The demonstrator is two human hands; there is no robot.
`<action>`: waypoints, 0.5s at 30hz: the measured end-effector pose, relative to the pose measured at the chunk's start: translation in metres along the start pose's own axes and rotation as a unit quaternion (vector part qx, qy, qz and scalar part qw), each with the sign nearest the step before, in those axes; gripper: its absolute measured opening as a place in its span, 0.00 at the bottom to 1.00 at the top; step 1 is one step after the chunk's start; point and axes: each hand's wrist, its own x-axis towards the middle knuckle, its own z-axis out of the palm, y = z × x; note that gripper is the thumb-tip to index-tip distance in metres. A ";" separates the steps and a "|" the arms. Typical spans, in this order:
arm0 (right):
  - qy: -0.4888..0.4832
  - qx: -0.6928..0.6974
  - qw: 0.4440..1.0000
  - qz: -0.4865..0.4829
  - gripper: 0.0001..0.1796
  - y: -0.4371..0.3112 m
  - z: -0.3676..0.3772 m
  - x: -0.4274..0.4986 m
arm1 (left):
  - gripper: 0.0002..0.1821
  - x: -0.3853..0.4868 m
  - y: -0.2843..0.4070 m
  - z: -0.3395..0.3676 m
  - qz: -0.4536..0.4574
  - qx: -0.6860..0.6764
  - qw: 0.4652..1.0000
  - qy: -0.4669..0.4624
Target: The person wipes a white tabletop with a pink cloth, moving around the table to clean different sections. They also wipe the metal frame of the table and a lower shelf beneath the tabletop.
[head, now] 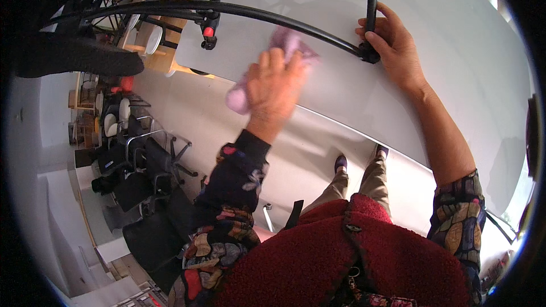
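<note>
My left hand (275,83) presses a pinkish-purple cloth (290,44), blurred by motion, near the front edge of a white tabletop (448,72). Part of the cloth bunches out under the wrist side, past the table edge. With thumb in front and fingers behind, my right hand (394,51) grips an upright black tube (372,0) close to its lower joint. That tube belongs to a black tubular frame (256,10) standing on the table. A curved bar of the frame runs leftward above the cloth to a joint with a red button (208,32).
Black office chairs (149,166) crowd the floor at the left. Wooden furniture (145,34) and a white round stool seat (154,39) stand beyond the table's left end. A dark padded part (81,57) juts in at upper left. The table's front edge (362,134) passes before my legs.
</note>
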 end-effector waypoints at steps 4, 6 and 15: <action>0.002 0.034 0.999 0.006 0.35 0.000 0.001 0.000 | 0.18 -0.019 0.051 -0.031 0.086 -0.084 0.992 0.033; -0.001 0.038 0.999 -0.001 0.35 -0.001 0.001 0.000 | 0.20 -0.027 0.061 -0.039 0.117 -0.126 0.984 0.048; -0.011 0.005 1.000 -0.002 0.34 -0.005 -0.001 -0.001 | 0.19 -0.027 -0.058 -0.004 0.057 -0.068 0.994 0.066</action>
